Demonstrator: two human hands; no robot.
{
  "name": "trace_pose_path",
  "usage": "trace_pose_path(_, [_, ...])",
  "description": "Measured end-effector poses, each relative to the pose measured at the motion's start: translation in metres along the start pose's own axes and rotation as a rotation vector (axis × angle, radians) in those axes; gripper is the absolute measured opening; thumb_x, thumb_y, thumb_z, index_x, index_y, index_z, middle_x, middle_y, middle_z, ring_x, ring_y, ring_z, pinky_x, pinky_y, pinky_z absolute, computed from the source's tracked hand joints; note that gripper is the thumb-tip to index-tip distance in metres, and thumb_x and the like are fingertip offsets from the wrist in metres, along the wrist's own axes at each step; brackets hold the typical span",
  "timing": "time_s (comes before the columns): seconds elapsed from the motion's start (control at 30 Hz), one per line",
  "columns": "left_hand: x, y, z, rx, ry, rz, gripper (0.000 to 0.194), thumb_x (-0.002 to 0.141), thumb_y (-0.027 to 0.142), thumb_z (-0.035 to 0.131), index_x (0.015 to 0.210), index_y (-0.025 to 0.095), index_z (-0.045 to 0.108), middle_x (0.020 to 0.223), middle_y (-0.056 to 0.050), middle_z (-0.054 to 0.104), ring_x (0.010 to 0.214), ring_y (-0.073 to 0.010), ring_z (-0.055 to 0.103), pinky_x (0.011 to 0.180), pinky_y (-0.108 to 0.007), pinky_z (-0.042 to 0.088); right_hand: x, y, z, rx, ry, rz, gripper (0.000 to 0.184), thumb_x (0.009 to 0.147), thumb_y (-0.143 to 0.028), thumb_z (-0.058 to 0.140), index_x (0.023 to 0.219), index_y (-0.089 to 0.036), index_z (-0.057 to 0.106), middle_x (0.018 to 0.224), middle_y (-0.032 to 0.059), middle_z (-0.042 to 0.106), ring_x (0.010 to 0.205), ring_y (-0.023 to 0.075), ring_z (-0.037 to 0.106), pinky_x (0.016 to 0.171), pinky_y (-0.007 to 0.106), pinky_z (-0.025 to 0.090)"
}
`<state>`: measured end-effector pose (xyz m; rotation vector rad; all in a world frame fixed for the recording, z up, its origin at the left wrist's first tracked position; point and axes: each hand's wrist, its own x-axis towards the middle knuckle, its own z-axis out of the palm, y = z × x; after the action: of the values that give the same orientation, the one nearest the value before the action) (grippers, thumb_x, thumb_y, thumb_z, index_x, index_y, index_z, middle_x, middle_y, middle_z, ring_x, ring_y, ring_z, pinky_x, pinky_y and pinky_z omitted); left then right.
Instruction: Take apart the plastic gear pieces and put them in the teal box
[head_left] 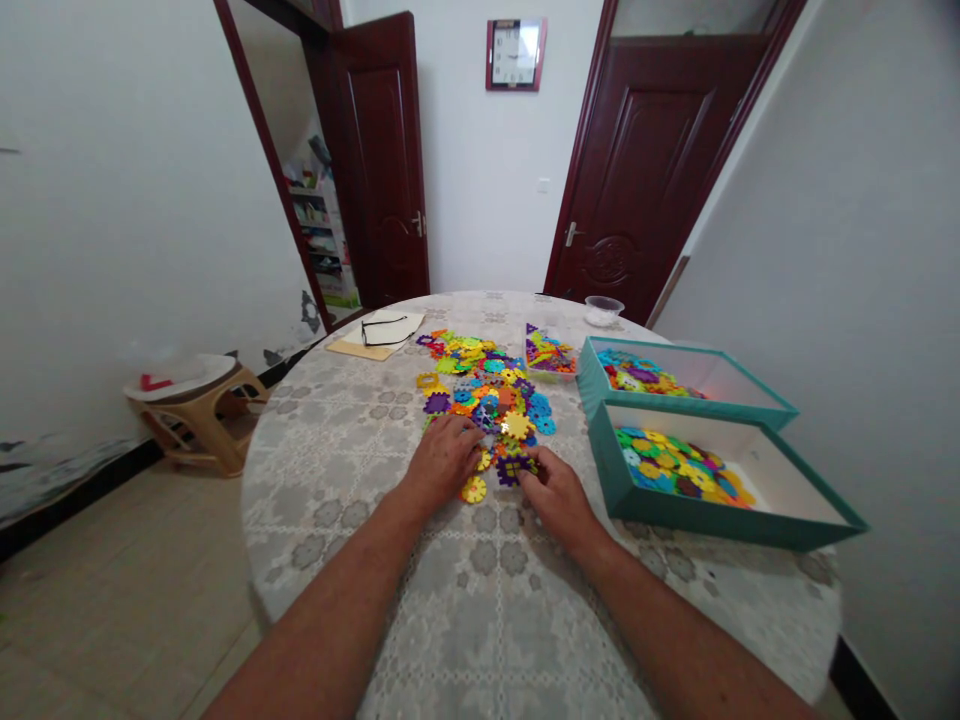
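A pile of colourful plastic gear-shaped pieces [491,368] lies in the middle of the table. My left hand [444,455] rests at the pile's near left, fingers bent in together; whatever is at its fingertips is hidden. Between the thumb and fingers of my right hand [556,492] is a purple square toothed piece with window-like openings [511,470], held at the pile's near edge. Just beyond it sits a pale yellow toothed piece [517,426]. A round yellow gear [473,490] lies near my left fingertips. Blue gears [541,412] are at the pile's right side.
Two teal boxes [720,525] with more pieces stand at the right on the round table [330,480]. A clear tray [551,352] of small pieces is behind the pile. Glasses [386,330] lie on paper at the back left; a clear bowl [604,308] stands at the back right.
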<state>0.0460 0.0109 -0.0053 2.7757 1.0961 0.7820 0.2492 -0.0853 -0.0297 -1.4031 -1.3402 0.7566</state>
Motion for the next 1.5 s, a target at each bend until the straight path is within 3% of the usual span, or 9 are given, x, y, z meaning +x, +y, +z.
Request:
trace_pose_path(0.23, [0.000, 0.003, 0.000, 0.047, -0.068, -0.009, 0.011, 0.095, 0.018, 0.059, 0.094, 0.021, 0.069, 0.106, -0.010, 0.069, 0.107, -0.0256, 0.059, 0.101, -0.042, 0.046, 0.000, -0.003, -0.002, -0.061, 0.016, -0.017, 0.023, 0.085, -0.031, 0.058, 0.102, -0.021, 0.070, 0.089, 0.0033, 0.073, 0.084, 0.0220, 0.067, 0.075, 0.030, 0.052])
trace_pose_path(0.37, [-0.003, 0.005, -0.007, -0.157, -0.030, 0.044, 0.012, 0.099, 0.023, 0.054, 0.101, 0.020, 0.066, 0.106, -0.009, 0.071, 0.106, -0.0237, 0.061, 0.099, -0.039, 0.047, 0.000, -0.005, -0.004, -0.068, 0.054, -0.083, 0.022, 0.084, -0.028, 0.058, 0.102, -0.021, 0.070, 0.099, 0.0054, 0.072, 0.096, 0.0230, 0.067, 0.085, 0.033, 0.054])
trace_pose_path(0.53, [-0.003, 0.013, -0.018, -0.441, -0.077, -0.092, 0.020, 0.104, 0.035, 0.049, 0.103, 0.021, 0.065, 0.099, -0.004, 0.072, 0.092, -0.0187, 0.065, 0.086, -0.031, 0.050, -0.004, -0.013, -0.005, -0.069, -0.022, -0.272, 0.021, 0.085, -0.019, 0.056, 0.098, -0.022, 0.071, 0.129, 0.0089, 0.067, 0.123, 0.0233, 0.062, 0.108, 0.038, 0.048])
trace_pose_path(0.73, [-0.003, 0.016, -0.031, -0.618, -0.152, -0.150, 0.023, 0.101, 0.037, 0.052, 0.096, 0.020, 0.067, 0.089, -0.001, 0.069, 0.080, -0.0152, 0.062, 0.075, -0.026, 0.049, -0.007, -0.014, -0.004, -0.072, -0.023, -0.240, 0.019, 0.088, -0.022, 0.057, 0.103, -0.023, 0.067, 0.113, 0.0069, 0.071, 0.105, 0.0220, 0.067, 0.095, 0.036, 0.053])
trace_pose_path(0.9, [-0.004, 0.016, -0.030, -0.743, -0.242, -0.140, 0.024, 0.097, 0.039, 0.057, 0.095, 0.019, 0.070, 0.086, -0.001, 0.071, 0.078, -0.0149, 0.064, 0.072, -0.025, 0.051, -0.012, -0.016, -0.004, -0.102, -0.102, -0.118, 0.019, 0.092, -0.033, 0.058, 0.106, -0.022, 0.066, 0.084, 0.0001, 0.069, 0.071, 0.0167, 0.062, 0.065, 0.026, 0.048])
trace_pose_path(1.0, [-0.005, 0.012, -0.031, -0.699, -0.246, -0.130, 0.026, 0.097, 0.040, 0.057, 0.096, 0.020, 0.073, 0.085, -0.001, 0.073, 0.081, -0.0162, 0.065, 0.074, -0.025, 0.052, -0.013, -0.015, -0.004, -0.157, -0.061, -0.070, 0.024, 0.092, -0.036, 0.060, 0.111, -0.022, 0.064, 0.080, -0.0010, 0.067, 0.069, 0.0171, 0.060, 0.064, 0.026, 0.046])
trace_pose_path(1.2, [-0.007, -0.017, -0.040, -0.298, -0.016, -0.247, 0.022, 0.093, 0.031, 0.057, 0.103, 0.021, 0.073, 0.105, -0.006, 0.074, 0.097, -0.0217, 0.068, 0.090, -0.034, 0.053, -0.004, -0.011, -0.010, -0.151, 0.087, -0.052, 0.037, 0.092, -0.038, 0.057, 0.124, -0.021, 0.065, 0.118, 0.0087, 0.072, 0.106, 0.0263, 0.066, 0.096, 0.038, 0.049])
trace_pose_path(1.4, [-0.014, -0.026, -0.031, -0.061, -0.142, -0.229, 0.045, 0.076, 0.044, 0.081, 0.116, 0.027, 0.071, 0.121, -0.009, 0.070, 0.111, -0.0296, 0.065, 0.093, -0.037, 0.052, 0.000, -0.010, -0.013, -0.167, 0.108, 0.001, 0.025, 0.090, -0.038, 0.057, 0.106, -0.022, 0.066, 0.091, 0.0024, 0.072, 0.081, 0.0223, 0.065, 0.075, 0.032, 0.049])
trace_pose_path(1.5, [-0.016, -0.020, -0.025, -0.008, -0.159, -0.209, 0.041, 0.073, 0.039, 0.084, 0.111, 0.028, 0.072, 0.115, -0.009, 0.071, 0.107, -0.0305, 0.065, 0.086, -0.036, 0.052, -0.003, -0.012, -0.011, -0.160, 0.102, 0.006, 0.023, 0.089, -0.039, 0.059, 0.103, -0.022, 0.066, 0.085, 0.0017, 0.071, 0.077, 0.0212, 0.064, 0.068, 0.029, 0.048])
